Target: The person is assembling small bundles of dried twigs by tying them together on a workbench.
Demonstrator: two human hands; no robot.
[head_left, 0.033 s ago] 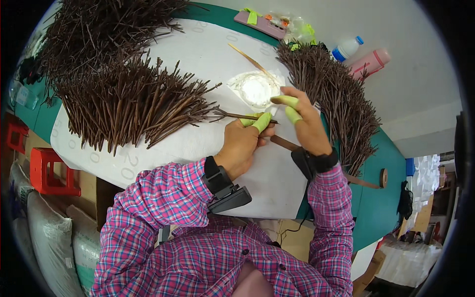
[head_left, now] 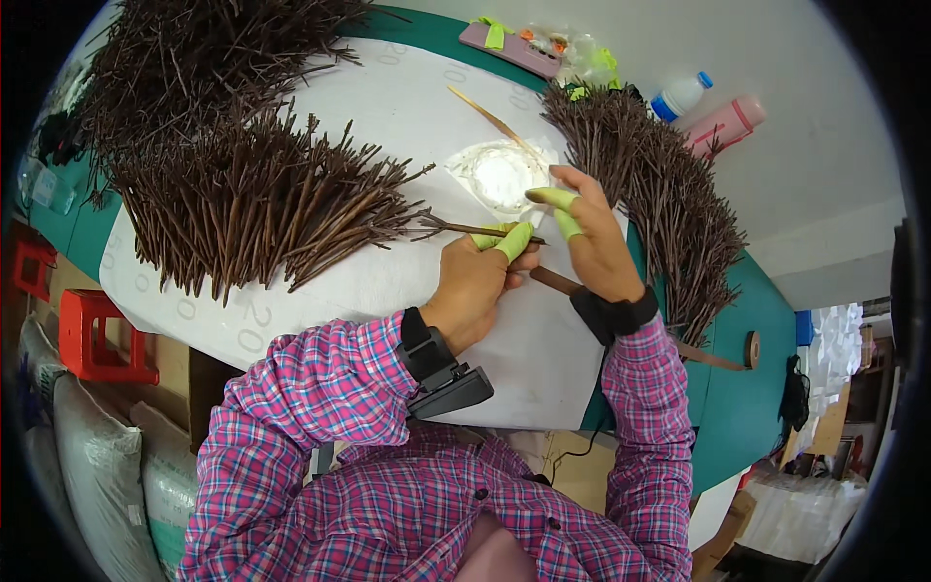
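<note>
Cloth's near edge (head_left: 543, 417) far from twig (head_left: 454, 226)

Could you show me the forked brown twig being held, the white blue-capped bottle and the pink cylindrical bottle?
Forked brown twig (head_left: 456, 227), head view: its stem.
White blue-capped bottle (head_left: 682, 95), head view: its body.
Pink cylindrical bottle (head_left: 723, 122), head view: its body.

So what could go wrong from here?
Possibly a few small things. The forked end of the twig in the left hand looks close to the tips of the big twig pile, so it might snag. The right hand is beside the white dish, and a careless knock could shift it. The brown strip runs under the right wrist, so the arm could drag it.
</note>
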